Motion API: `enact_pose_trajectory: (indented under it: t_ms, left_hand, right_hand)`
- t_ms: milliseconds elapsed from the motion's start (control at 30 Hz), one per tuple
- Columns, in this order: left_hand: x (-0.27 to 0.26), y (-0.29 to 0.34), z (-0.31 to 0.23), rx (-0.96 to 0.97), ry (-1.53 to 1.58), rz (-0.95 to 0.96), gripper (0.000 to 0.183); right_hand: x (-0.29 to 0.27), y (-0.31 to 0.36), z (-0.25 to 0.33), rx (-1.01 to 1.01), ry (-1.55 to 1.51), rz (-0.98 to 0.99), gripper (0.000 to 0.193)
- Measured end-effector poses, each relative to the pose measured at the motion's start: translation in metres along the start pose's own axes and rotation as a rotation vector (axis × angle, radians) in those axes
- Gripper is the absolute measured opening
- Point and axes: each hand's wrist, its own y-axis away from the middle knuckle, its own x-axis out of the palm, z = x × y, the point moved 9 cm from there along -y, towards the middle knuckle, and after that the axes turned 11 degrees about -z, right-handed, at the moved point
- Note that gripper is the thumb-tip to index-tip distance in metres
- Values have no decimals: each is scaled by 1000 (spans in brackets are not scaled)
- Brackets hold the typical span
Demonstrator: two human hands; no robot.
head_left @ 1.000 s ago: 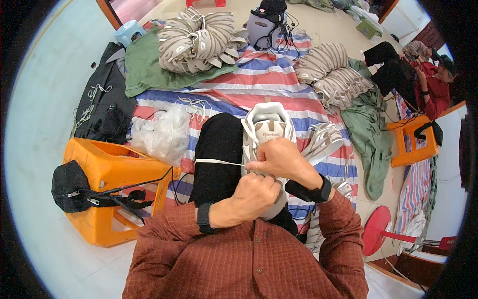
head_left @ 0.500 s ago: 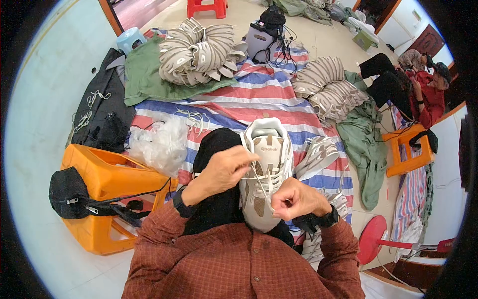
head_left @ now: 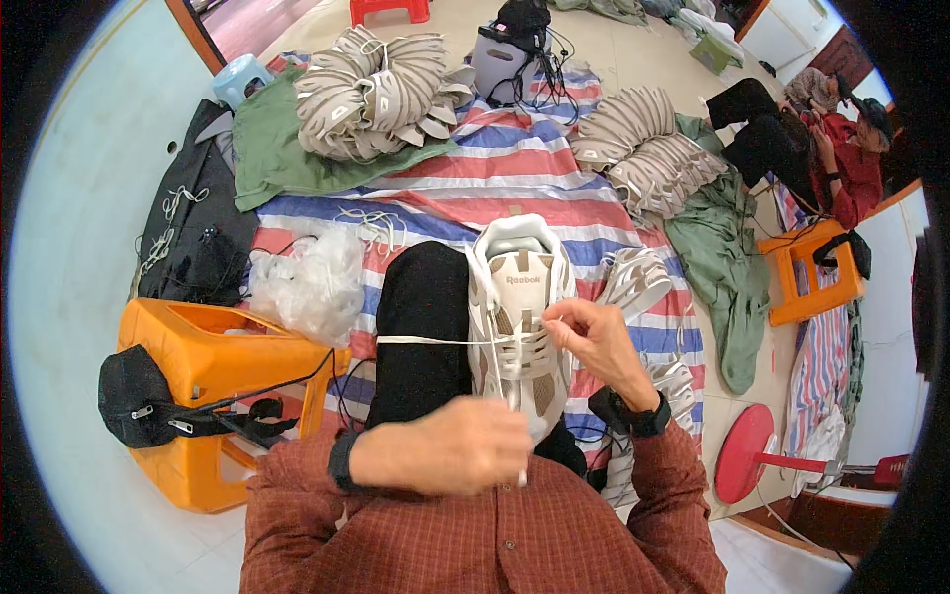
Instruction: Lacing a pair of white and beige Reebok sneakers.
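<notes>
A white and beige sneaker point(head_left: 524, 287) rests on my lap, its heel away from me and its toe toward my body. White shoelace point(head_left: 513, 393) runs through its eyelets. One loose stretch lies leftward across my black-clad leg point(head_left: 424, 297). My left hand point(head_left: 445, 445), slightly blurred, is closed near the toe on the shoelace, whose tip sticks out below the fingers. My right hand point(head_left: 602, 342) pinches at the right side of the eyelet rows, thumb and forefinger together. What lies between those fingertips is too small to make out.
Left stands an orange stool point(head_left: 188, 346) with a black bag point(head_left: 139, 396) on it, beside clear plastic bags point(head_left: 312, 282). Bundled shoe parts point(head_left: 371, 94) lie ahead on a striped sheet point(head_left: 475, 188). Beige shoes point(head_left: 633, 282) sit at right; another person point(head_left: 846, 178) sits farther off.
My left hand has dropped from the sneaker's upper left side to near the toe, drawing lace down. My right hand has risen from the toe area to the eyelets.
</notes>
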Motion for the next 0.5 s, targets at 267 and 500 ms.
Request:
enact_pose_trajectory:
  t_ms: [267, 500]
  left_hand:
    - [14, 9, -26, -43, -279, 180, 14]
    - [-40, -3, -37, -323, -191, 141, 21]
  right_hand:
    - [6, 2, 24, -321, 509, -278, 8]
    - [11, -4, 19, -310, 655, -246, 8]
